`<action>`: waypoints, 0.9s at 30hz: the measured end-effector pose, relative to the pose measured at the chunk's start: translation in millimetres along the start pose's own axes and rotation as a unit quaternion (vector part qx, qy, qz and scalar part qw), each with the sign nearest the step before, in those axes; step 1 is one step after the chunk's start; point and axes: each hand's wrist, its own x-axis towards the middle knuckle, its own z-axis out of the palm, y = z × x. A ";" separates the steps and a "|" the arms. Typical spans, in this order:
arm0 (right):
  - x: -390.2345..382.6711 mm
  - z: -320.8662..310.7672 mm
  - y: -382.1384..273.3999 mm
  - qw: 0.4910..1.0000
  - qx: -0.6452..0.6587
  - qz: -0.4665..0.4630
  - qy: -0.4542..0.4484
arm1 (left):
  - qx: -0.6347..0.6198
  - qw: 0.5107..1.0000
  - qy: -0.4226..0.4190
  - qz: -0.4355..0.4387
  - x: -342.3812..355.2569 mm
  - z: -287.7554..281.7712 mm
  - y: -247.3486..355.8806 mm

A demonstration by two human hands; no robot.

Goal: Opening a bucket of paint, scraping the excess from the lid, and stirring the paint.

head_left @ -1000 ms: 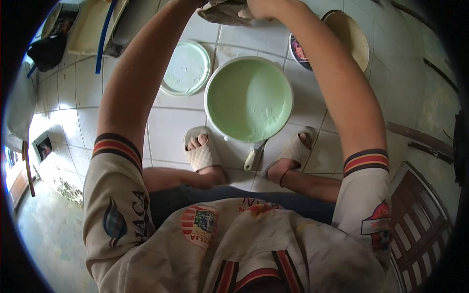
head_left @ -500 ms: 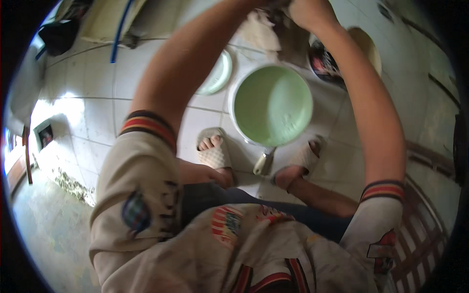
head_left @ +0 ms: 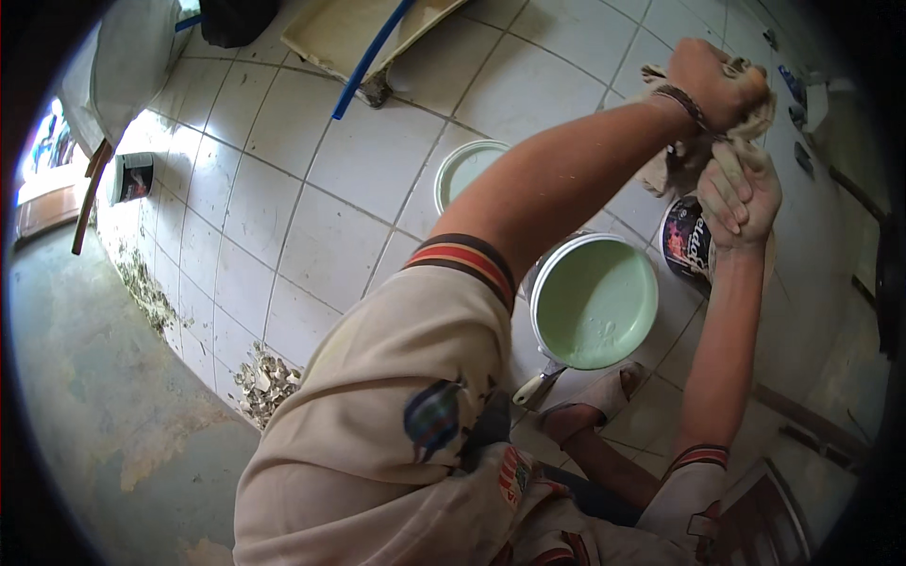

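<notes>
Out in front, at the upper right, my two hands grip a crumpled beige cloth (head_left: 668,170). Around its upper part my left hand (head_left: 710,83) is closed in a fist, a dark bracelet at the wrist. Just below, my right hand (head_left: 739,193) has its fingers folded over the cloth. A dark printed bucket (head_left: 686,241) stands on the floor beneath my right hand, partly hidden by it. Nearer to me is a white-rimmed bucket (head_left: 535,325) holding smooth pale green paint. A flat scraper with a light handle (head_left: 534,389) sits against its near side.
Behind my left forearm lies a round lid (head_left: 472,162) with pale green on it. A shallow tray (head_left: 326,42) with a blue tube (head_left: 373,58) is at the far side. Broken chips (head_left: 267,382) lie along the left tile edge. A small dark container (head_left: 134,176) stands at the left.
My view has turned, so the buckets and tray sit differently in it. Both hands, cut off at the top edge before, now show fully at the upper right with the cloth.
</notes>
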 end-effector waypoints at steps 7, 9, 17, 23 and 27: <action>-15.5 7.2 0.8 0.993 -0.014 -0.091 0.079 | 0.042 0.959 0.274 -0.058 52.3 -6.5 -40.7; -44.2 12.6 -30.5 0.914 -0.142 -0.148 0.349 | -0.109 0.966 0.227 -0.052 48.3 -25.2 -37.2; 64.7 2.0 38.2 0.779 -0.490 0.018 0.392 | 0.176 0.979 0.056 0.084 0.2 -39.5 -60.1; 72.9 -27.7 39.9 0.468 -0.806 -0.201 0.303 | -0.012 0.988 0.020 -0.154 26.5 -47.6 -44.0; 43.8 15.8 36.8 0.559 -0.736 -0.356 0.138 | -0.353 0.918 0.011 -0.181 51.1 -98.8 -63.4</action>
